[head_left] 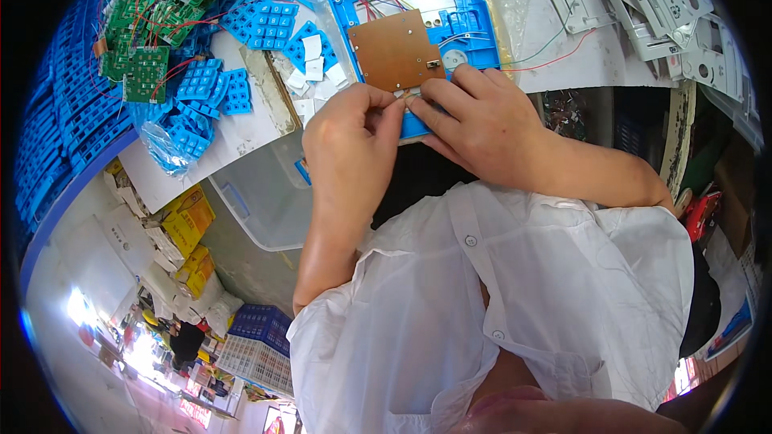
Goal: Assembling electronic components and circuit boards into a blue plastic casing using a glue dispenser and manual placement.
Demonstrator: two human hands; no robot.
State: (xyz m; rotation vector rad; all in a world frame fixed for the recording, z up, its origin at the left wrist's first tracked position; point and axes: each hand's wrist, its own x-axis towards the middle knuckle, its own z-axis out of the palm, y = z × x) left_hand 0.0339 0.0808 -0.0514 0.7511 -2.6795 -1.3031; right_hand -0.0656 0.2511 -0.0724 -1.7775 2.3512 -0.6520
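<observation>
At the table edge, seen from the head camera, both hands met over a blue plastic housing (450,12) carrying a brown circuit board (394,50). Left hand (350,141) and right hand (474,120) pinched a small white piece (408,95) between fingertips. It looked light, thin and easily bent, best held by its edges. Blue keypad mats (211,84) lay to the left.

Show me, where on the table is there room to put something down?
A bare white patch of table lies right of the blue frame, crossed by thin wires, below the grey plastic parts. The left side is crowded with blue keypads and green circuit boards.
</observation>
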